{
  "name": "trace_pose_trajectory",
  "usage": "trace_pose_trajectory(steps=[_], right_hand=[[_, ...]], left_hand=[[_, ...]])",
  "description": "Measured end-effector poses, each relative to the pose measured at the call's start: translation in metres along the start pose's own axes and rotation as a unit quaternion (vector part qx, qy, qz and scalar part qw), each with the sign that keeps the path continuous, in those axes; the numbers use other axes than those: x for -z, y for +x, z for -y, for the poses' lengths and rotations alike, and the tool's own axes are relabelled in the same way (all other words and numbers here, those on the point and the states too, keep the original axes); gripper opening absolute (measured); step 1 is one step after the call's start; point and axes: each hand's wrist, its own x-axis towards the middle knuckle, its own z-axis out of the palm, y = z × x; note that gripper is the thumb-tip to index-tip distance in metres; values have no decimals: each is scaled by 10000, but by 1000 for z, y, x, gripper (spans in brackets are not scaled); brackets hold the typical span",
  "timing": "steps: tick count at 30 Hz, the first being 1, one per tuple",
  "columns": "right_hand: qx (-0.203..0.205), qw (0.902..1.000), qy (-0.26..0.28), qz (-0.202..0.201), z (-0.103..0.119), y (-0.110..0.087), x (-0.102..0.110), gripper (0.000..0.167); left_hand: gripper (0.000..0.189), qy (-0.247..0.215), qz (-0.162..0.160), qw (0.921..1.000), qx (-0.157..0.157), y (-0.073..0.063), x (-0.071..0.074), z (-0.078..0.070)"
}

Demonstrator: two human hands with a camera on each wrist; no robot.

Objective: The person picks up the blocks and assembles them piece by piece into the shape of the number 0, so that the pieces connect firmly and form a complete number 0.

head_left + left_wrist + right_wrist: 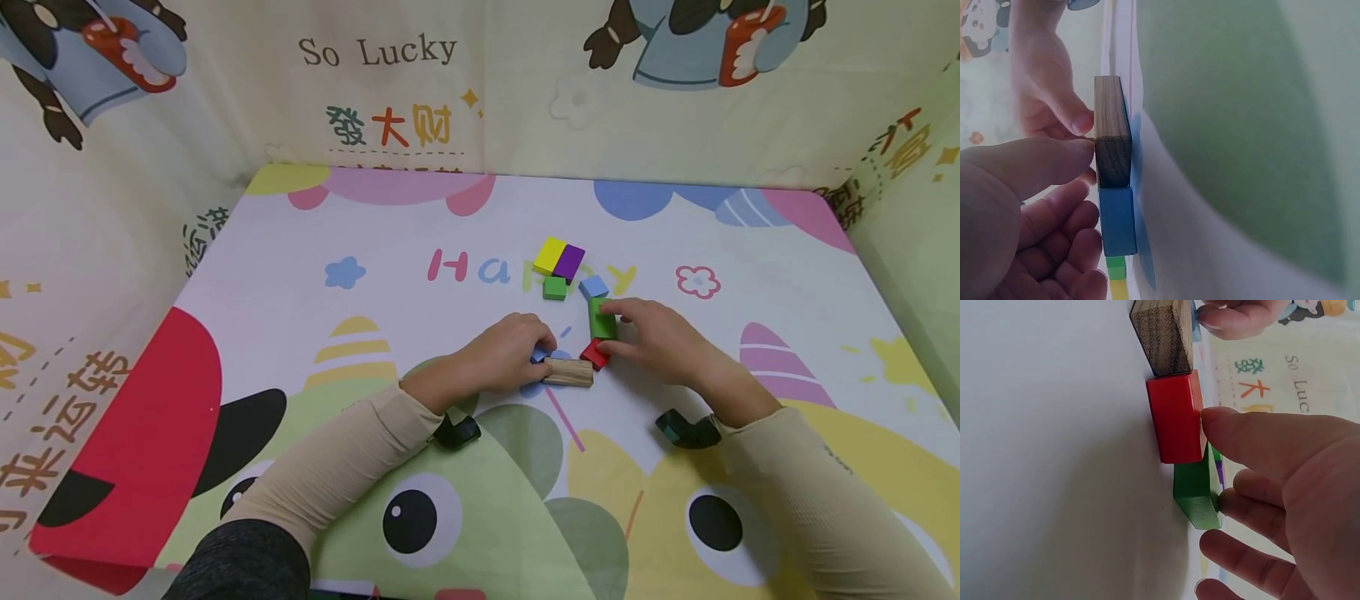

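My left hand [510,350] bends over a small blue block [1117,220]. Its thumb rests at the edge of a wood-grain block [568,372], and its curled fingers lie along the blue block. These two blocks meet end to end in the left wrist view. My right hand [660,337] touches a red block [1175,417] with the thumb, while the forefinger reaches the top of a green block [602,319]. The red block lies between the wood-grain and green blocks. A light-blue block [593,287] sits at the green block's far end.
Beyond the hands, a yellow block [550,254] and a purple block [569,262] lie side by side, with a small green block [554,288] just in front. Printed cloth walls [525,92] stand around the patterned table mat [465,317]. Each wrist carries a small black camera [457,432].
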Motion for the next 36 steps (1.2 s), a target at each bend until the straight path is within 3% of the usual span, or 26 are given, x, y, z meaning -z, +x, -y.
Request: trace_pose_trajectory(steps=[36], right_hand=[[139,9998,97,-117,-4,-3,-5,56]], left_hand=[[29,6,79,10000,22,2,2,-1]])
